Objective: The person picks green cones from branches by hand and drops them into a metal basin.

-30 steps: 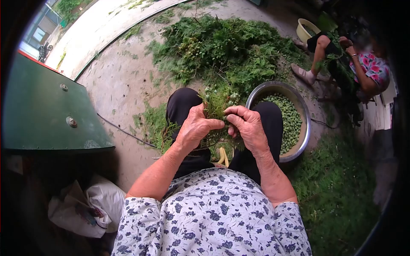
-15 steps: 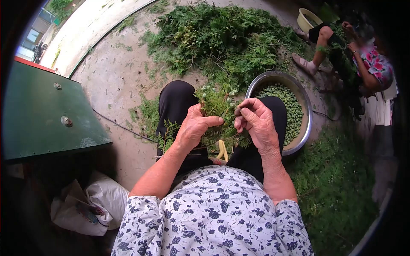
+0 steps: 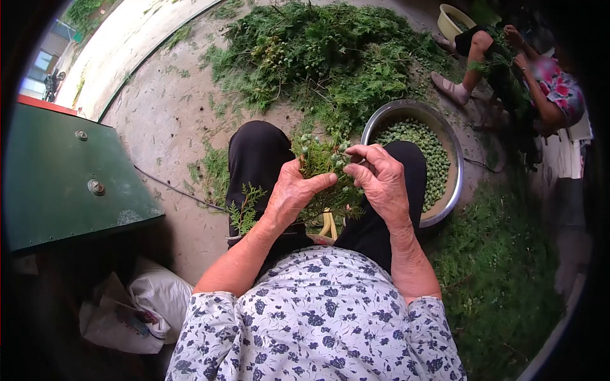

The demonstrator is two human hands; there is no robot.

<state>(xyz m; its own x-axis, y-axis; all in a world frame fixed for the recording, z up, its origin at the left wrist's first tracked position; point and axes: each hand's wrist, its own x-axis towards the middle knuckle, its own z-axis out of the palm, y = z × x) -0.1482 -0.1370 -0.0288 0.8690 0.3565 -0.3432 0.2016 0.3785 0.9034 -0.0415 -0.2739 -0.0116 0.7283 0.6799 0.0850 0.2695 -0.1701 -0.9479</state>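
Between my knees, my left hand [image 3: 293,192] grips a leafy green sprig [image 3: 321,162] with the thumb laid across it. Pale green cones show at the sprig's top. At its right side is my right hand [image 3: 380,181], thumb and forefinger close together near a cone; whether they pinch it is too small to tell. A metal basin [image 3: 452,190] stands beside my right knee and holds many small green cones [image 3: 422,149].
A big heap of green branches [image 3: 318,57] lies ahead, with more greenery [image 3: 495,273] at the right. Another person [image 3: 549,95] sits at the upper right near a pale yellow basin [image 3: 448,25]. At left are a green metal panel [image 3: 70,171] and white sacks [image 3: 159,295].
My right hand moved away from the sprig, then came back to its upper right side. My left hand kept its hold. The view has shifted slightly.
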